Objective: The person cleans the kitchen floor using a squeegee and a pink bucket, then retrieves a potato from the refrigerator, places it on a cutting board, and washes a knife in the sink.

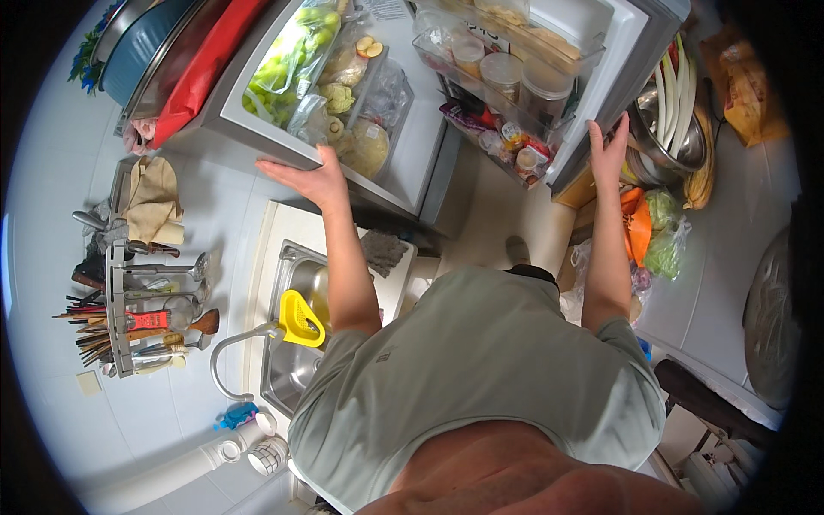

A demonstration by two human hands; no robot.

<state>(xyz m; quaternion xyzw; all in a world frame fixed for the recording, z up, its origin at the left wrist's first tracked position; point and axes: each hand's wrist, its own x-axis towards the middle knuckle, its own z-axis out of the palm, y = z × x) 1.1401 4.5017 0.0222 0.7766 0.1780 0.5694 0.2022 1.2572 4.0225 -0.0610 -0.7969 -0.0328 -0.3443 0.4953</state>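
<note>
An open refrigerator stands in front of me. My left hand (313, 178) rests spread against the lower side edge of its cabinet (277, 143), holding nothing. At the outer edge of the open refrigerator door (647, 58) is my right hand (608, 147), thumb and fingers apart. The shelves hold bagged green grapes (322, 29), a cut apple (369, 47) and a cabbage-like vegetable (337, 98). Lidded plastic jars (501, 72) and small packets fill the door bins (582, 48).
A steel sink (283, 373) with a yellow strainer basket (301, 320) and curved faucet (222, 360) lies at left, below a wall utensil rack (119, 309). At right are a metal bowl of scallion-like stalks (676, 103) and an orange bag (634, 222).
</note>
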